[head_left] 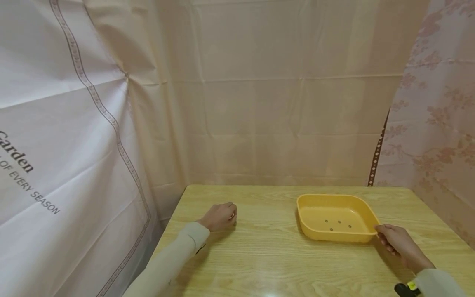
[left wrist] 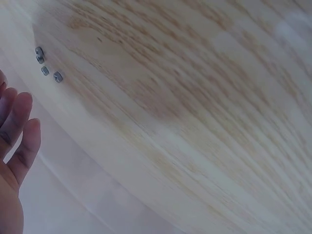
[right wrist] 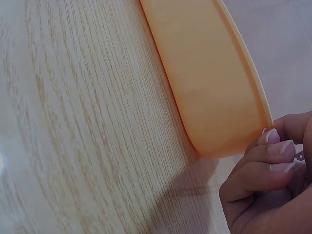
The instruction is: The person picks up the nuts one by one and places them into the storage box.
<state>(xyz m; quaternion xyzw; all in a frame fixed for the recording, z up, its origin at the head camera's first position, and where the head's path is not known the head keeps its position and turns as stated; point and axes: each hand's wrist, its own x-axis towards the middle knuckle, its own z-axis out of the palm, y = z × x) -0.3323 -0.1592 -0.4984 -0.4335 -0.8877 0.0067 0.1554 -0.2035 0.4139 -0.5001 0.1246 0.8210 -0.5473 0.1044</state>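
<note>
A shallow yellow plastic tray [head_left: 335, 237] stands on the right half of the table. Several small metal nuts [head_left: 339, 222] lie apart on its floor. My right hand [head_left: 398, 243] pinches the tray's rim at its near right corner, and the right wrist view shows the fingers bent beside the tray wall [right wrist: 209, 83]. Over the table's left side is my left hand [head_left: 220, 216], its fingers loosely bent and no object visible in them. Small grey metal pieces [left wrist: 58, 76] lie on the wood near that hand in the left wrist view; the head view hides them.
The wood-grain table [head_left: 267, 260] has rounded far corners. Beige cloth [head_left: 282, 103] hangs behind it, white printed cloth [head_left: 67, 144] at the left and floral cloth [head_left: 441, 123] at the right. A black strap piece [head_left: 406, 290] sits at my right wrist.
</note>
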